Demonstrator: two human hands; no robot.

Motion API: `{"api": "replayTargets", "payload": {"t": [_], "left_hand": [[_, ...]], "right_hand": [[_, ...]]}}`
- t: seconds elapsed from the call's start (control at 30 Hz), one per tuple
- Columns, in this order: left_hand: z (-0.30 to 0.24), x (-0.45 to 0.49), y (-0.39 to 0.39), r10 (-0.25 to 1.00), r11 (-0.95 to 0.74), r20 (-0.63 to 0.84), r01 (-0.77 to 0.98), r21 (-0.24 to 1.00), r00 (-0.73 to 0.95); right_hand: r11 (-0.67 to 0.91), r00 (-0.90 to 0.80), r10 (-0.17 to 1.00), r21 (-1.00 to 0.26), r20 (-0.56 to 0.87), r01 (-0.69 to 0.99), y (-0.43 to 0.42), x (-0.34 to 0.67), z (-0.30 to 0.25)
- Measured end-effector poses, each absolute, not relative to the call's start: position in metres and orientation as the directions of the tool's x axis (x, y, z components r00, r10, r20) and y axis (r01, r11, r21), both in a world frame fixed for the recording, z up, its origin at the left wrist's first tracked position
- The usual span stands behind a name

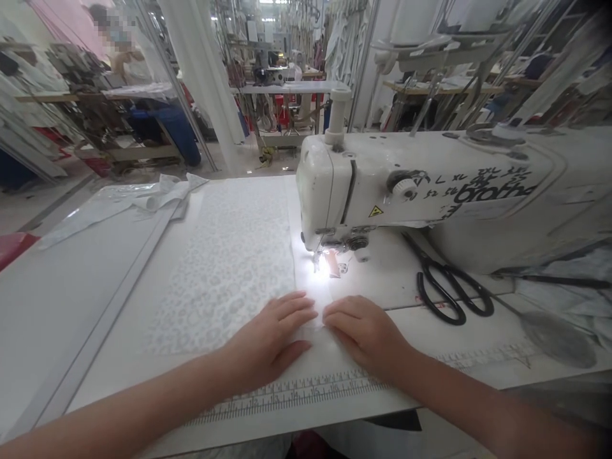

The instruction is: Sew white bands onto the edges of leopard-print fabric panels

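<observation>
A pale fabric panel with a grey leopard print (224, 268) lies flat on the sewing table, its right edge running toward the needle. My left hand (282, 325) rests on the panel's near right part, fingers stretched out and lying flat. Close beside it, my right hand (363, 328) has its fingers pressed together at a white strip of fabric (324, 296) in front of the presser foot (316, 260). The glare of the lamp washes out the needle area. A white sewing machine (382, 185) stands just beyond both hands.
Black-handled scissors (444, 287) lie right of the needle, by a round, dull metal piece (557, 338). A printed ruler scale (306, 392) runs along the table's near edge. Fabric scraps (165, 194) sit at the back left. Beyond, a person (129, 64) is among other machines.
</observation>
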State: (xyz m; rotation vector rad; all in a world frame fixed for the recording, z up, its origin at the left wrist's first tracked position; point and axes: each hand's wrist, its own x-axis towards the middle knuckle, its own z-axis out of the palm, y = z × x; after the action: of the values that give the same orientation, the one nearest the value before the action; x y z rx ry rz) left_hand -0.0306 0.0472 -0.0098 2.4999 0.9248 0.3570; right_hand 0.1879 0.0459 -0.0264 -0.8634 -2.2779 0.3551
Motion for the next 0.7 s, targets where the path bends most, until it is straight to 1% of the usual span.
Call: {"api": "replayTargets", "payload": {"t": [0.1, 0.2, 0.33, 0.47, 0.57, 0.7], "left_hand": [[-0.008, -0.032, 0.063, 0.63, -0.71, 0.044, 0.552, 0.438, 0.775], [-0.007, -0.032, 0.076, 0.623, -0.724, 0.031, 0.562, 0.401, 0.781], [-0.007, -0.032, 0.094, 0.623, -0.735, 0.063, 0.557, 0.386, 0.779], [-0.007, -0.032, 0.112, 0.628, -0.743, 0.11, 0.552, 0.378, 0.77], [-0.007, -0.033, 0.12, 0.638, -0.743, 0.137, 0.558, 0.371, 0.758], [-0.008, -0.033, 0.121, 0.641, -0.744, 0.147, 0.563, 0.36, 0.754]], "right_hand": [[0.743, -0.566, 0.669, -0.442, 0.481, 0.502, 0.059, 0.188, -0.027], [0.753, -0.6, 0.658, -0.413, 0.455, 0.513, 0.071, 0.189, -0.026], [0.755, -0.63, 0.655, -0.336, 0.416, 0.563, 0.086, 0.192, -0.025], [0.765, -0.636, 0.636, -0.252, 0.437, 0.592, 0.097, 0.193, -0.028], [0.747, -0.608, 0.652, -0.246, 0.453, 0.617, 0.1, 0.193, -0.031], [0.725, -0.592, 0.677, -0.261, 0.436, 0.637, 0.099, 0.192, -0.031]]}}
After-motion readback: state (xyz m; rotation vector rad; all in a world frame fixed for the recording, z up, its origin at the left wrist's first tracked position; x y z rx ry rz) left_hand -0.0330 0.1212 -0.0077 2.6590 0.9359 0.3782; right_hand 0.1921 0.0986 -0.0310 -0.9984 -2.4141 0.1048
